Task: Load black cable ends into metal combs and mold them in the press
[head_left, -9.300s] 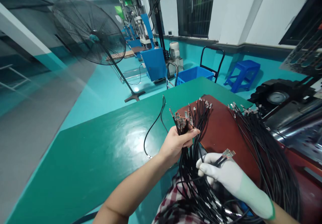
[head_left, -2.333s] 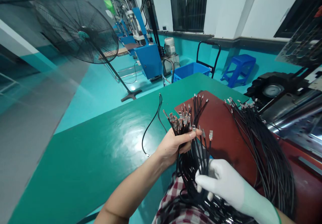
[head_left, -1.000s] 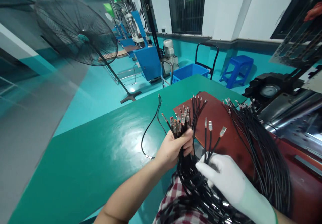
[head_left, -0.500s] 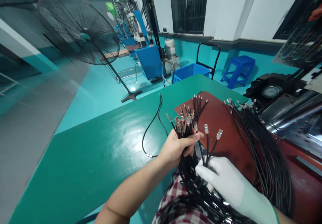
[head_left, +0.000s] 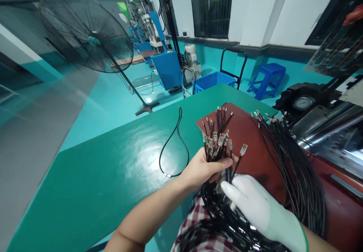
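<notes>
My bare left hand is closed around an upright bundle of black cables with flat metal terminals on their tops. Close beside it, my right hand, in a white glove, pinches black cables below their ends. One of these, a cable with a silver terminal, leans out to the right of the bundle. Under both hands, a tangled heap of black cables covers the lap. The gloved fingertips are partly hidden among the cables.
A looped cable lies on the green table. More cables spread over the reddish-brown sheet and red surface at right. Beyond stand a fan, a blue crate, a blue stool and machinery.
My left hand has shifted slightly right with the bundle. Cable ends that stood apart in my right hand are now closer to the bundle, with one still leaning out.
</notes>
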### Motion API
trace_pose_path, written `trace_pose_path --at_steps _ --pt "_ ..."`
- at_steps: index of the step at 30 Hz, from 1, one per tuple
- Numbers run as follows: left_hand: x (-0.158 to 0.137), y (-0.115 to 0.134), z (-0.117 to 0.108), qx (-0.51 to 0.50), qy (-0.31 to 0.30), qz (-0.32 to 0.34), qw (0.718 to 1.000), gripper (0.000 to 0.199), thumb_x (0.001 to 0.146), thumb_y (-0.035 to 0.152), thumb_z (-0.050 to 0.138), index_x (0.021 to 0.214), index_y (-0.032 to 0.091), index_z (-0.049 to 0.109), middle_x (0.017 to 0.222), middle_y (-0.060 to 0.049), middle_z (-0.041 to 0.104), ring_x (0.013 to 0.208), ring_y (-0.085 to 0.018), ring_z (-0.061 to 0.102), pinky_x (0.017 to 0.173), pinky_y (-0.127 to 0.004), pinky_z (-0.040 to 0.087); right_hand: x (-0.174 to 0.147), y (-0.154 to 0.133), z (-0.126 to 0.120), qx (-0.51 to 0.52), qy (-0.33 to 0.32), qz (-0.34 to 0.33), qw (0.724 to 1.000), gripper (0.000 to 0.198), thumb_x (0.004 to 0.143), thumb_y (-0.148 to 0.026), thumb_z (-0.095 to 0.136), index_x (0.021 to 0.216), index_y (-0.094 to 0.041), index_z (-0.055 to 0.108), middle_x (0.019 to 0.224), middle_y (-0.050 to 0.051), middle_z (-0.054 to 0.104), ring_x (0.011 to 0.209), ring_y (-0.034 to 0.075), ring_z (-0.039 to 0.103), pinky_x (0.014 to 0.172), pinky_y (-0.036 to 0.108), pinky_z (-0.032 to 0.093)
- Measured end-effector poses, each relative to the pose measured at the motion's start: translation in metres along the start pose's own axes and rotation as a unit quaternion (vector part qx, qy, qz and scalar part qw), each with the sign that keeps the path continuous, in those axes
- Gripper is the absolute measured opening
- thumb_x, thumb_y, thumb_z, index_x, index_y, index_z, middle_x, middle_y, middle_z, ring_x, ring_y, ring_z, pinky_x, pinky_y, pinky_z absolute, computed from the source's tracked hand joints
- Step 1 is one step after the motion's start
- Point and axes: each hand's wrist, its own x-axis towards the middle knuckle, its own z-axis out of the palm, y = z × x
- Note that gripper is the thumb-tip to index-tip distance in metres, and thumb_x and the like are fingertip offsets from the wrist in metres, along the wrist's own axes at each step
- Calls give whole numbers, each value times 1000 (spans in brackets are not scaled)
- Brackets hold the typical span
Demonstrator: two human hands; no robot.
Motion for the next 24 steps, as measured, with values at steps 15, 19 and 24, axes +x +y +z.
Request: trace_pose_path --at_steps 15,19,24 --pt "1 -3 -3 5 24 -12 1000 35 66 35 80 87 10 66 77 -4 67 37 -1 37 34 -19 22 11 -3 -25 -178 29 -268 947 36 97 -20 32 88 -17 66 69 6 64 60 14 56 59 28 38" --pt "-1 0 -5 17 25 -4 1000 31 69 35 78 78 9 63 70 -3 65 37 0 37 36 -19 23 17 -8 -44 -61 -30 -60 996 44 94 -43 45 60 -17 56 55 -1 54 53 11 47 52 26 31" --pt "-2 2 -3 39 1 12 999 28 76 36 72 76 11 61 63 -2 63 36 -1 35 37 -18 26 27 -4 -66 170 139 67 973 31 81 -44 58 97 -19 68 71 -1 65 60 11 55 59 24 42"
